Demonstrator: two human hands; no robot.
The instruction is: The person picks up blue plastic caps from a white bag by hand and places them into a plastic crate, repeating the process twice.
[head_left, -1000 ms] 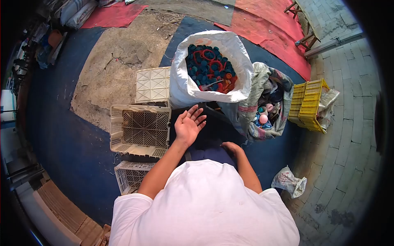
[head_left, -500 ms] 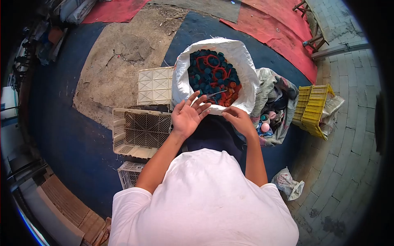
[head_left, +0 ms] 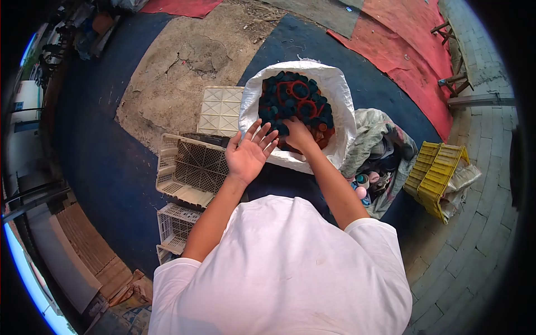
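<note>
A white woven sack (head_left: 343,111) stands open in front of me, holding dark blue-green bottle caps (head_left: 272,106), red rings (head_left: 306,107) and some orange caps (head_left: 322,128). My right hand (head_left: 299,135) reaches over the near rim and touches the caps, back of the hand up; its fingertips are partly hidden, so what they hold does not show. Palm up and fingers spread, my left hand (head_left: 249,157) is at the sack's near left side with nothing in it.
Left of the sack are a cream plastic crate (head_left: 190,173), a pale upturned crate (head_left: 220,110) and a smaller white crate (head_left: 174,226). On the right are a grey sack of mixed items (head_left: 363,131) and a yellow crate (head_left: 432,173).
My right hand has moved from the sack's near rim into the caps. The pale, pointed tool that lay on the caps no longer shows. My left hand stays palm up; the view has shifted.
</note>
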